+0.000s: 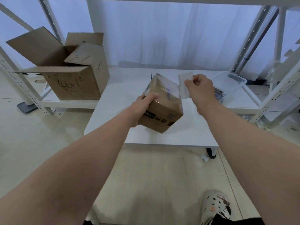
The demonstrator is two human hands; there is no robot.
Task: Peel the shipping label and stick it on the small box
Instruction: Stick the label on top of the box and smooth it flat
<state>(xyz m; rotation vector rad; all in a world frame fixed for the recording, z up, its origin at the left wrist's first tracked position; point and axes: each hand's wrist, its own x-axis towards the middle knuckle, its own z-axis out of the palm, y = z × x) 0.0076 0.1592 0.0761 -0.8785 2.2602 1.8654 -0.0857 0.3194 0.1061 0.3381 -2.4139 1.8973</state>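
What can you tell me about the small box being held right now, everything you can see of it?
The small box is brown cardboard, closed and wrapped in glossy clear tape, with dark blurred printing low on its near side. It is tilted, one corner pointing down, apparently lifted just above the white table. The left hand grips its left edge. The right hand pinches a white label right beside its upper right edge; whether the label touches is unclear.

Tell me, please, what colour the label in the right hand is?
White, blank side showing, in the head view: label.
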